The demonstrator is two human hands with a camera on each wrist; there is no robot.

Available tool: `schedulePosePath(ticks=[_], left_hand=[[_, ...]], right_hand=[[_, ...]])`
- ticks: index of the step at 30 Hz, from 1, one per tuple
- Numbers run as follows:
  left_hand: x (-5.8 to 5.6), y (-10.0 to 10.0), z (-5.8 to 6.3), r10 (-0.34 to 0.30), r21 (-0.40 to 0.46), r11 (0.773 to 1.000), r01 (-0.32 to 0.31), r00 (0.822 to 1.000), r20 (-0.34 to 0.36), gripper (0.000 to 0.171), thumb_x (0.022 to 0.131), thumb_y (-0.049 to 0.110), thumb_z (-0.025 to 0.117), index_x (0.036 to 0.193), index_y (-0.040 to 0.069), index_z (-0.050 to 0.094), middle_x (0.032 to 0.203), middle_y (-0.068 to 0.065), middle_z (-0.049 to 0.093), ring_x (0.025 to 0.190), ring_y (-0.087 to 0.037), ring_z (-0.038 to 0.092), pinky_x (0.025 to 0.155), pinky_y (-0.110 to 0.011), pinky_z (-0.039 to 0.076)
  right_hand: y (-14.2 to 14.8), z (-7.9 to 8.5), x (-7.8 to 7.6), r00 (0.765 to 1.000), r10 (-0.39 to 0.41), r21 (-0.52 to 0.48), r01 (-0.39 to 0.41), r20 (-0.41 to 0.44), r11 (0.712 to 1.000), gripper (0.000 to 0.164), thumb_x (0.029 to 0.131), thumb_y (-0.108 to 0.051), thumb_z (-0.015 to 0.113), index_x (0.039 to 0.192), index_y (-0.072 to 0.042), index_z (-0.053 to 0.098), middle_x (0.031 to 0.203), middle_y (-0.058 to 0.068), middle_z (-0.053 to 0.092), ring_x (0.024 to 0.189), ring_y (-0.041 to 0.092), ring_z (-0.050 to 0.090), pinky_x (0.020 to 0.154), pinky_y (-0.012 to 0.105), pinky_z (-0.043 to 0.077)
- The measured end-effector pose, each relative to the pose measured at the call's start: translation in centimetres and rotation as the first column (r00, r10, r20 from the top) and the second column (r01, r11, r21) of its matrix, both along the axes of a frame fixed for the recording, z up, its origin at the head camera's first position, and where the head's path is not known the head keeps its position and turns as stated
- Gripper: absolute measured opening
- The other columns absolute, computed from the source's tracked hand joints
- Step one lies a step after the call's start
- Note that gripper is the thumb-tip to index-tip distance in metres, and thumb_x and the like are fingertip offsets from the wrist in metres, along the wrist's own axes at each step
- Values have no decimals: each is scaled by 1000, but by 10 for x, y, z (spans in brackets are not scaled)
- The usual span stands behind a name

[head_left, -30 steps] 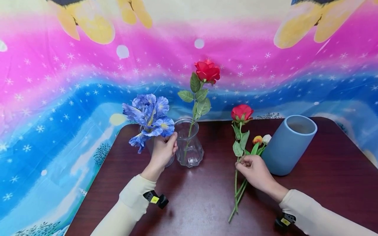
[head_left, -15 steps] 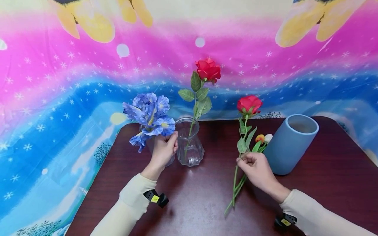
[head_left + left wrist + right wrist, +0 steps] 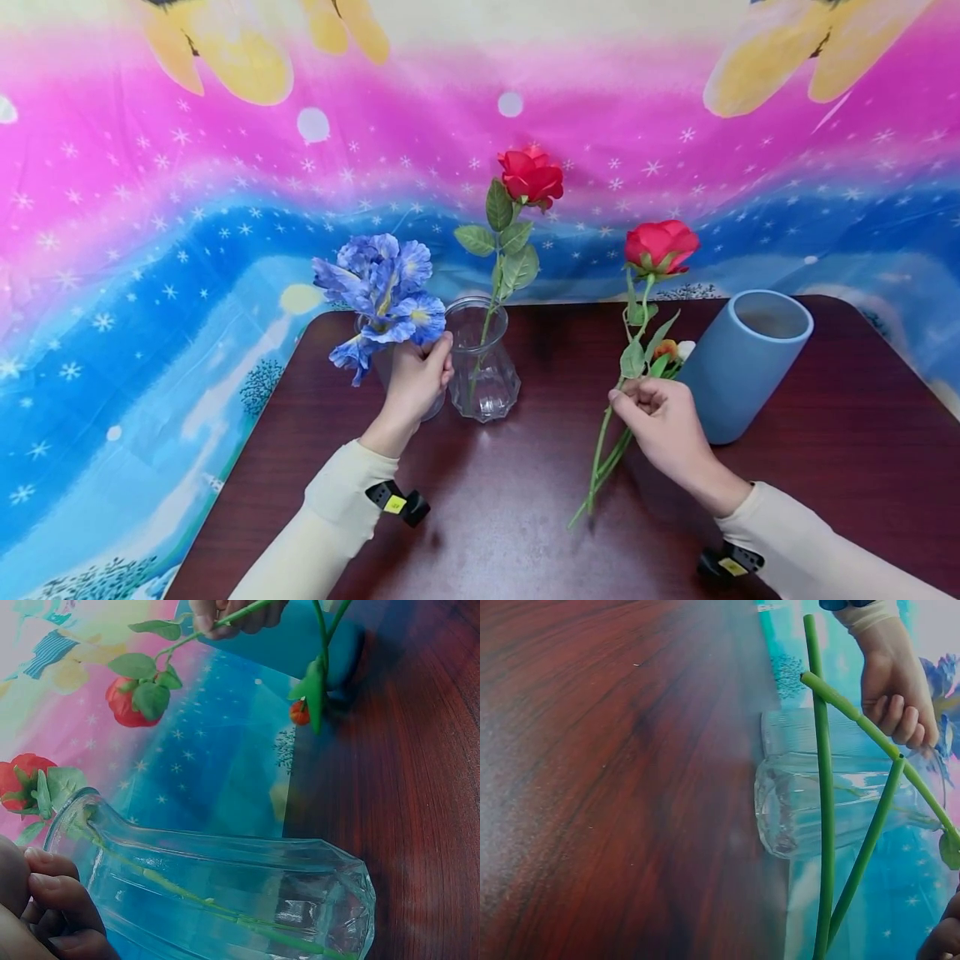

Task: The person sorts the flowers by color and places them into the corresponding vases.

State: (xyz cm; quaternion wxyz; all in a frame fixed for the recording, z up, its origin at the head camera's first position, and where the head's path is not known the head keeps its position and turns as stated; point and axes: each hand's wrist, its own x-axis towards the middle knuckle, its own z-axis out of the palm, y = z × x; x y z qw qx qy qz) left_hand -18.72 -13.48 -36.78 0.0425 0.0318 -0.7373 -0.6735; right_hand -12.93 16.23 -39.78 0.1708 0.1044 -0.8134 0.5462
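Left side: left hand (image 3: 408,392) has fingers curled, thumb up, apparently holding the blue flower (image 3: 382,292) just under its bloom; presumably so the top-heavy head stays upright, petals uncrushed. Right side: right hand (image 3: 663,421) pinches the held rose (image 3: 662,247) by its stem, thumb to forefinger, bloom up, cut end toward the near side. Judged reason: lower stem left free. Tulips (image 3: 665,350) show just behind that hand, stems crossing under it; whether its other fingers hold them, cannot tell.

Containers, left to right. Glass (image 3: 791,733): mostly behind the left hand in the head view; whether the blue flower's stem is inside, cannot tell. Clear vase (image 3: 487,392): upright, one standing rose (image 3: 531,177), stem slanting from base to right of mouth. Blue vase (image 3: 742,367): on the table (image 3: 525,517), right of the tulips; nothing rises above its rim, floor not visible.
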Motion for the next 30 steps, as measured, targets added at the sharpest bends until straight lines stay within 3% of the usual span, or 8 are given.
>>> schedulePosePath(ticks=[5, 10, 14, 20, 30], left_hand=[[0, 0, 1, -2, -5, 1000, 2, 1000, 4, 46, 103, 22, 57, 59, 8, 53, 49, 5, 49, 41, -5, 44, 41, -20, 38], [0, 0, 2, -4, -3, 1000, 4, 1000, 9, 46, 103, 22, 57, 59, 9, 53, 49, 5, 49, 41, -5, 44, 41, -20, 38], [1, 0, 2, -4, 0, 1000, 4, 1000, 11, 47, 103, 23, 58, 58, 8, 53, 48, 5, 49, 41, -5, 44, 41, -20, 38], [1, 1, 2, -7, 6, 1000, 7, 1000, 7, 47, 103, 22, 57, 58, 8, 52, 48, 5, 49, 40, -5, 43, 40, -20, 36], [3, 1, 4, -4, -2, 1000, 4, 1000, -4, 47, 103, 21, 56, 58, 8, 52, 48, 5, 48, 40, -5, 43, 40, -19, 36]], right_hand=[[1, 3, 1, 999, -10, -28, 9, -34, 1000, 15, 89, 6, 64, 77, 1, 72, 56, -18, 48, 49, -4, 35, 42, 24, 32], [0, 5, 1, 996, -17, -64, 12, -82, 998, 22, 89, 8, 64, 70, -1, 69, 54, -17, 43, 49, -4, 33, 43, 26, 30], [-1, 7, 2, 993, -38, -116, 24, -114, 993, 19, 88, 11, 63, 73, 1, 68, 54, -17, 39, 48, -2, 32, 43, 29, 27], [-4, 10, 3, 987, -74, -181, 47, -145, 982, 13, 87, 13, 62, 78, 7, 67, 53, -17, 43, 46, -2, 35, 42, 29, 28], [-5, 13, -4, 971, -108, -299, 41, -212, 953, 21, 89, 12, 61, 71, 1, 67, 54, -13, 47, 46, 1, 38, 43, 28, 27]])
